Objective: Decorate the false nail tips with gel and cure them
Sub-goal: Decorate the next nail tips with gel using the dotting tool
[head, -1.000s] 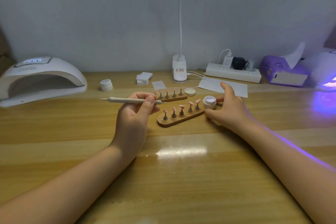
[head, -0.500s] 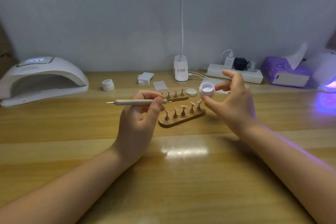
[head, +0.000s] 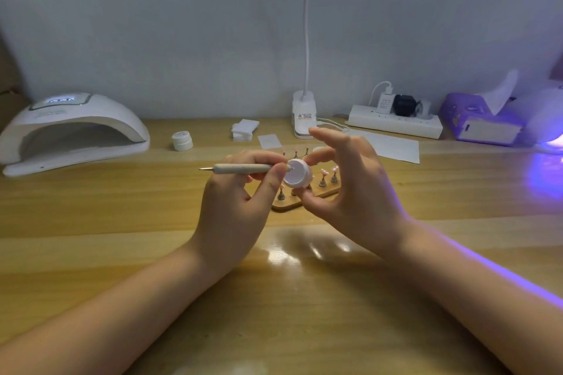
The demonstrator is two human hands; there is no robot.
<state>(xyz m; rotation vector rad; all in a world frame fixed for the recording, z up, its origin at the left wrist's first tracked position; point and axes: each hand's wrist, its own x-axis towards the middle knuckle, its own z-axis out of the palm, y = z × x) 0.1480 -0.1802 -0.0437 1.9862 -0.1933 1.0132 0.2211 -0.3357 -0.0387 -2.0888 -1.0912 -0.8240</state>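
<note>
My left hand (head: 236,201) grips a beige dotting pen (head: 240,168) held level, and its right tip touches the open mouth of a small white gel pot (head: 299,176). My right hand (head: 350,189) pinches that pot between thumb and fingers, tilted toward the pen, above the table. Behind my hands lies a wooden stand (head: 320,196) with pink false nail tips (head: 324,173) on small pegs, partly hidden. A second wooden stand (head: 297,155) sits further back, mostly hidden. A white curing lamp (head: 71,128) stands at the far left.
A closed white pot (head: 182,141) sits right of the lamp. White pads (head: 243,129), a lamp clip base (head: 303,119), a power strip (head: 396,123), a paper sheet (head: 393,148) and a purple tissue box (head: 484,122) line the back. Violet light glows at the right edge.
My right hand lifted the gel pot off the table beside the stand and brought it left to the pen tip. The left hand stayed roughly where it was.
</note>
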